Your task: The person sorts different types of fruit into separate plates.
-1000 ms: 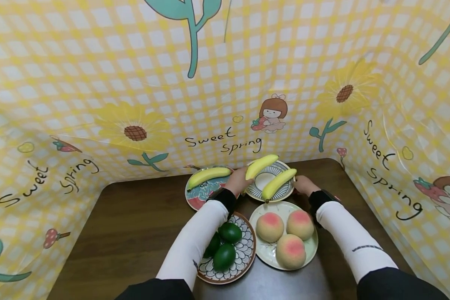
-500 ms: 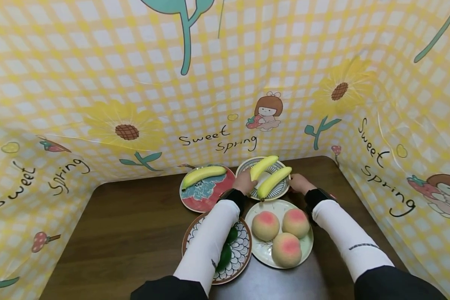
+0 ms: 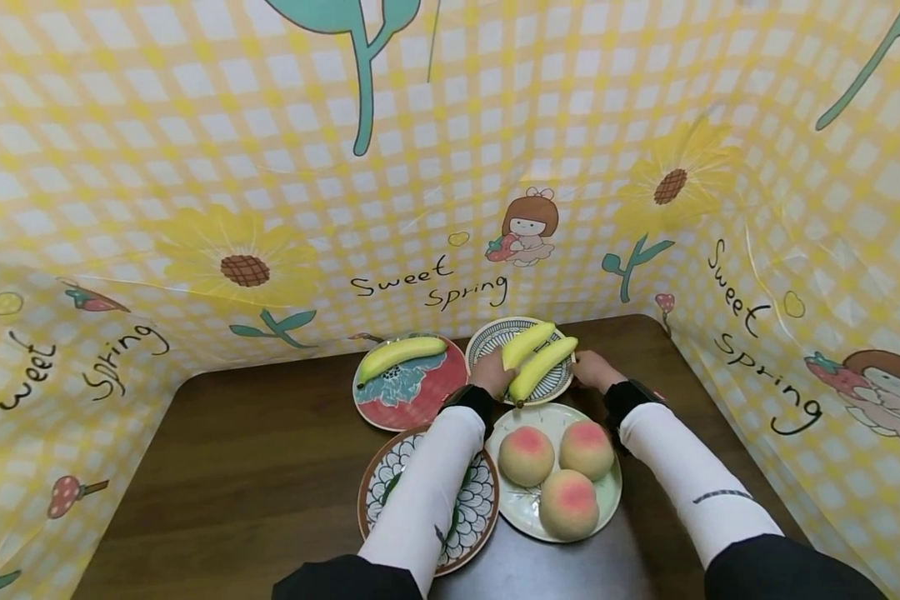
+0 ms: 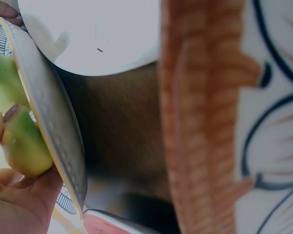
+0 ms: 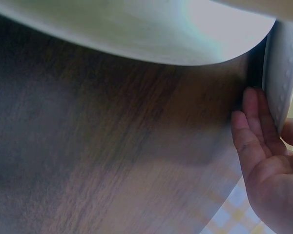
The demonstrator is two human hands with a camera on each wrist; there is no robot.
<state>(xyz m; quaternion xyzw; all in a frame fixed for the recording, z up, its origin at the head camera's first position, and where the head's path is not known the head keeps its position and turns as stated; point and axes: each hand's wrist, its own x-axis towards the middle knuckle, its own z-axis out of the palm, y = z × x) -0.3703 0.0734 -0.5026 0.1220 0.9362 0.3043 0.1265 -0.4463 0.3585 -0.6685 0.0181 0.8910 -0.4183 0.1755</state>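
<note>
Two bananas lie side by side on a small plate with a dark line pattern at the back. My left hand pinches the left banana near its front end, close beside the right banana. In the left wrist view, thumb and fingers press round a banana's end just inside the plate's rim. On the other side, my right hand holds the plate's edge. The right wrist view has its thumb at the rim and several fingers along the plate's underside.
A red and blue plate with one banana stands left. In front are a pale green plate with three peaches and a brown-rimmed plate, whose green fruit the left sleeve mostly hides. Patterned cloth surrounds the table.
My left hand has moved right from the plate's left side onto the left banana, which now lies nearer the other one. The right hand stays at the plate's edge. The view has shifted slightly.
</note>
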